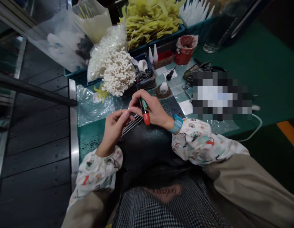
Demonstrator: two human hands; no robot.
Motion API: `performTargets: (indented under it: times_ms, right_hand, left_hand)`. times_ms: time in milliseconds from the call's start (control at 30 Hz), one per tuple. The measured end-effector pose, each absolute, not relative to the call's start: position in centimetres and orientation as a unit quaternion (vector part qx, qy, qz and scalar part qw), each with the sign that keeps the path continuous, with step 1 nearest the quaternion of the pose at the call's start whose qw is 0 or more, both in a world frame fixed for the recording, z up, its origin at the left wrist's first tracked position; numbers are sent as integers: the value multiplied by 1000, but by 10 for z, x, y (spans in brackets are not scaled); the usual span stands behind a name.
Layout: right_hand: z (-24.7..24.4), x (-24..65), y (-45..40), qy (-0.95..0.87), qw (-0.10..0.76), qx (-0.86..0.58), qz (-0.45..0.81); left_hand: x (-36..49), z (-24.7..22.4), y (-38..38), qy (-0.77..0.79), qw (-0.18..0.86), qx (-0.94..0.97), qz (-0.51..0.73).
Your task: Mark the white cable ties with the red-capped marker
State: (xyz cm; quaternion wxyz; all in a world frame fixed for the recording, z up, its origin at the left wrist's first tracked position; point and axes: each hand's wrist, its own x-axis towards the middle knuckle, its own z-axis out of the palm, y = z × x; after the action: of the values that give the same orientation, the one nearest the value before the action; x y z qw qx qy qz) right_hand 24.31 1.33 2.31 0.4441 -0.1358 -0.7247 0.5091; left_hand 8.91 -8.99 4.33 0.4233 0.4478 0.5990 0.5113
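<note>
My right hand (153, 106) is closed around a marker pen (145, 111) with a black and green barrel and a red end. Its thumb and fingertips meet the fingertips of my left hand (115, 126), whose thumb and forefinger are pinched together. A tiny pale bit shows where the fingertips meet, too small to name. Beneath both hands, several thin white sticks (132, 126) lie side by side on a black mat (147, 141). Just beyond my hands stands a big bunch of white-tipped sticks (119, 72), partly wrapped in clear plastic.
Yellow strips (151, 22) fill a bin at the back, beside white pointed nozzles (195, 12). A red cup (186, 50), a small white bottle (163, 87) and a clear tumbler (215, 34) stand on the green table (260, 63). A dark slatted conveyor (40, 136) runs along the left.
</note>
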Motion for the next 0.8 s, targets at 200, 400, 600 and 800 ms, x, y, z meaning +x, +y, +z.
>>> performTargets:
  times_ms: [200, 400, 600, 800]
  right_hand:
    - [29, 244, 10, -699, 461, -44, 545]
    - [32, 245, 9, -696, 430, -39, 573]
    - [30, 245, 9, -722, 497, -75, 475]
    - [36, 254, 3, -681, 535, -114, 487]
  left_hand:
    - [81, 61, -88, 470, 733, 253, 422]
    - [82, 65, -91, 419, 796, 214, 382]
    - [84, 58, -89, 534, 601, 330, 495]
    - [81, 47, -93, 671, 198, 497, 514]
